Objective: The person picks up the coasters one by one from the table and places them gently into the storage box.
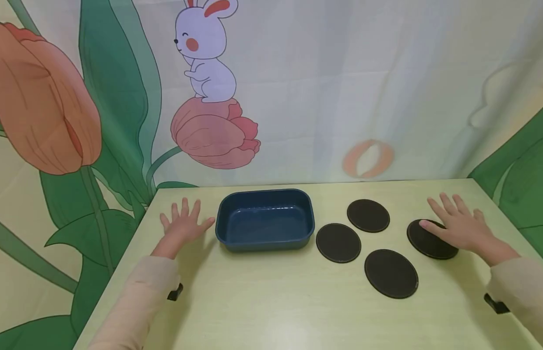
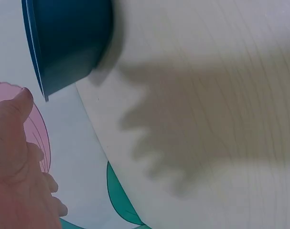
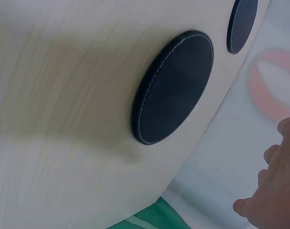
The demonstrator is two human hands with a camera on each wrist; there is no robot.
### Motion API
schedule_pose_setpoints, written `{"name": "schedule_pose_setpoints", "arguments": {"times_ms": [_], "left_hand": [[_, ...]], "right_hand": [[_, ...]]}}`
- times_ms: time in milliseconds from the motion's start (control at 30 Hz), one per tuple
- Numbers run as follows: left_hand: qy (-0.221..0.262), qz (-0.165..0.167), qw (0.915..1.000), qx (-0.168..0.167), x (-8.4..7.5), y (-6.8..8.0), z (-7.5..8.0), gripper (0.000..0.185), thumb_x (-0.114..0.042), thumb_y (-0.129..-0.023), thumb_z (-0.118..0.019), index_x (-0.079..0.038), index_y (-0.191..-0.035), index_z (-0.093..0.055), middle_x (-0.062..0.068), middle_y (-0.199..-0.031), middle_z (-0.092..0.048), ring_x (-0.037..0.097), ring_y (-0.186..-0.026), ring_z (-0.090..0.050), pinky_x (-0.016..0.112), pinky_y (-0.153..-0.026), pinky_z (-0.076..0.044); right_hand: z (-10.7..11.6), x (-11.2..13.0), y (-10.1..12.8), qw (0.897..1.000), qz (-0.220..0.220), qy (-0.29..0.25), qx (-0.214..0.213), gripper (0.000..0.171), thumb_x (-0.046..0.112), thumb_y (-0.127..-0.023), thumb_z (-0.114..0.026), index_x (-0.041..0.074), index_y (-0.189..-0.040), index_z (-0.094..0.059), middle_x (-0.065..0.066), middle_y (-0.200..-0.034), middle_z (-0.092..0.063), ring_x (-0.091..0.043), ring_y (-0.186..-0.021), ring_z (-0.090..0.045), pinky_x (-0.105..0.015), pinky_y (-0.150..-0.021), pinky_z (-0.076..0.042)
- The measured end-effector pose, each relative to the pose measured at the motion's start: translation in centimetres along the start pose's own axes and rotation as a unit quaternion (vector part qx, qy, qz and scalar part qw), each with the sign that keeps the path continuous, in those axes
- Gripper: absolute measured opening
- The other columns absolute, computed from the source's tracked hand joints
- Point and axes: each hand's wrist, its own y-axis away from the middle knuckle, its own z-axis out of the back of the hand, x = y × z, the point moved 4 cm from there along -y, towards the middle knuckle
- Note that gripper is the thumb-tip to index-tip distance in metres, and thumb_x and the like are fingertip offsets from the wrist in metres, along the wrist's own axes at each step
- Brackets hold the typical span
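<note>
- Fingers of the left hand and right hand are spread apart, holding nothing.
- The work looks unstarted: four black discs lie flat on the worktop, right of the blue tray; all handling seems left to do.
- The left hand hangs just beside the tray, the right over the rightmost disc, apart from it.

We count four round black coasters, one dark blue dish, one table, two pale sleeves, one printed rabbit, one left hand and one right hand (two hands in all, by our tally).
</note>
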Motion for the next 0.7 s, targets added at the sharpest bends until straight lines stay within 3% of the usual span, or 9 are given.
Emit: {"name": "schedule_pose_setpoints", "arguments": {"times_ms": [267,400,500,700], "left_hand": [[-0.003,-0.011,0.9999,0.001,-1.5,0.0,-0.3,0.083,-0.063,-0.084,-0.031,-0.012,-0.143,-0.003,0.023,-0.145,0.009,0.046,-0.129,0.014,0.067,-0.094,0.010],[0.002,-0.018,0.9998,-0.006,-2.2,-0.3,-0.7,0.082,-0.062,-0.084,-0.033,-0.012,-0.143,-0.005,0.023,-0.146,0.007,0.046,-0.130,0.011,0.067,-0.095,0.009],[0.010,-0.023,0.9997,-0.008,-2.8,-0.4,-1.1,0.081,-0.061,-0.085,-0.034,-0.012,-0.143,-0.005,0.022,-0.146,0.006,0.046,-0.130,0.010,0.066,-0.096,0.008],[0.036,-0.044,0.9981,-0.026,-3.8,-0.4,-1.2,0.076,-0.054,-0.087,-0.037,-0.011,-0.143,-0.007,0.023,-0.146,0.002,0.045,-0.131,0.004,0.066,-0.097,0.002]], "right_hand": [[-0.1,2.6,0.2,1.000,0.029,-0.002,-0.006,0.080,0.058,-0.085,-0.040,0.013,-0.143,-0.008,-0.023,-0.145,-0.006,-0.044,-0.131,0.001,-0.071,-0.086,-0.010],[-0.1,3.9,0.1,0.998,0.056,-0.009,-0.028,0.081,0.056,-0.083,-0.046,0.012,-0.142,-0.013,-0.024,-0.144,-0.013,-0.044,-0.131,-0.008,-0.070,-0.085,-0.017],[-0.1,4.7,0.0,0.995,0.081,-0.028,-0.043,0.083,0.053,-0.080,-0.053,0.009,-0.141,-0.018,-0.027,-0.141,-0.019,-0.046,-0.127,-0.018,-0.067,-0.085,-0.024],[-0.4,6.2,-0.1,0.990,0.100,-0.099,-0.021,0.085,0.037,-0.076,-0.066,0.002,-0.139,-0.021,-0.027,-0.139,-0.026,-0.045,-0.122,-0.031,-0.056,-0.091,-0.031]]}}
